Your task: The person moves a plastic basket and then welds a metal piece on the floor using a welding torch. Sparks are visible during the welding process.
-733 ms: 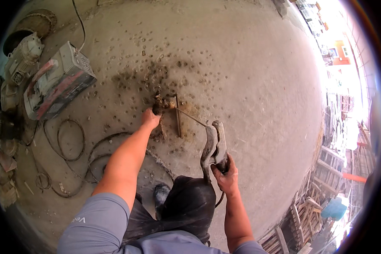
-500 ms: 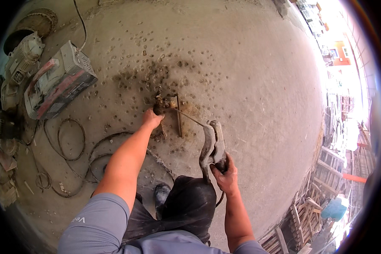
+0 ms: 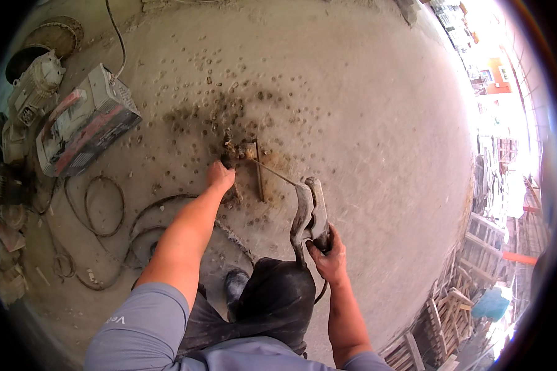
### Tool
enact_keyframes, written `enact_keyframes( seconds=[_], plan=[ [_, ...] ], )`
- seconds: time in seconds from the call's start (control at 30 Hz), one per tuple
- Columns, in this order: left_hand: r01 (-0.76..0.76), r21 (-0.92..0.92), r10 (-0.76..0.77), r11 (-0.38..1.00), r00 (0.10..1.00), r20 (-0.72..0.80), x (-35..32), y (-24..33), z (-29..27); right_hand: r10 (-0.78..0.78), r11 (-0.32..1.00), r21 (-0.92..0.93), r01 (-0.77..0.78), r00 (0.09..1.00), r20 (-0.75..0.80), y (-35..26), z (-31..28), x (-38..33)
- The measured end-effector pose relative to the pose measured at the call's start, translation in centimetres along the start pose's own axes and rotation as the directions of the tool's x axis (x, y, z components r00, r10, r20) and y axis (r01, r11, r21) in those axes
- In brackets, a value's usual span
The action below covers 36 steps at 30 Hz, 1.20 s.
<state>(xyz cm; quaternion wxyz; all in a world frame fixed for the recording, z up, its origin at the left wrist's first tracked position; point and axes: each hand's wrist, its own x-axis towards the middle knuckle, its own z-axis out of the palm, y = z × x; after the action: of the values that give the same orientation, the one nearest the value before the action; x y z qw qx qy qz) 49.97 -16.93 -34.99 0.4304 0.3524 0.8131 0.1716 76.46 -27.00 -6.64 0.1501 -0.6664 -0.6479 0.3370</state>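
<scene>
My right hand (image 3: 330, 255) grips a worn grey welding electrode holder (image 3: 319, 213) in front of my right knee. From its jaws a thin welding rod (image 3: 275, 172) slants up and left toward a short rusty metal piece (image 3: 249, 150). My left hand (image 3: 220, 178) is closed around the near end of a dark, crusted metal part (image 3: 228, 148), whose exact kind I cannot make out. Next to these pieces stands or lies a narrow, straight metal bar (image 3: 260, 176). The fingertips of my left hand are partly hidden.
A dusty grey and red welding machine (image 3: 86, 123) stands at the left, beside a motor (image 3: 43, 74). Cables (image 3: 124, 210) loop over the concrete floor (image 3: 377, 123), which has scorched spots and small pits. Wooden pallets (image 3: 455, 309) and a blue container (image 3: 492, 304) lie at the right.
The left hand and the metal pieces have shifted very slightly to the left in the picture. Both grips look the same, and the rod still points at the rusty piece.
</scene>
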Motion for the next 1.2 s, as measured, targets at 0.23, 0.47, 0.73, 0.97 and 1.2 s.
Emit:
enact_keyframes(
  seconds=[0.23,0.47,0.73,0.97,1.2],
  plan=[
    [0.126,-0.015,-0.121,0.992,0.978,0.171,1.1,-0.1,-1.4,-0.009,1.0,-0.019,0.01,1.0,0.021,0.5,-0.1,-0.3],
    [0.022,0.076,-0.032,0.997,0.991,0.133,0.3,0.7,-1.6,-0.027,0.999,0.039,0.028,1.0,-0.007,0.7,-0.1,0.1],
    [0.099,0.031,-0.103,0.995,0.977,0.188,0.2,0.7,-1.8,0.006,1.0,0.006,-0.006,1.0,0.009,0.3,0.1,0.1],
    [0.098,-0.046,-0.092,0.994,0.989,0.119,0.7,-0.8,-1.0,-0.083,0.996,-0.019,0.083,0.997,-0.005,0.9,0.9,0.3],
    [0.05,-0.111,-0.031,0.993,0.985,0.17,0.6,-0.7,-1.5,-0.118,0.993,-0.02,0.118,0.993,0.012,0.9,1.1,0.4]
  ],
)
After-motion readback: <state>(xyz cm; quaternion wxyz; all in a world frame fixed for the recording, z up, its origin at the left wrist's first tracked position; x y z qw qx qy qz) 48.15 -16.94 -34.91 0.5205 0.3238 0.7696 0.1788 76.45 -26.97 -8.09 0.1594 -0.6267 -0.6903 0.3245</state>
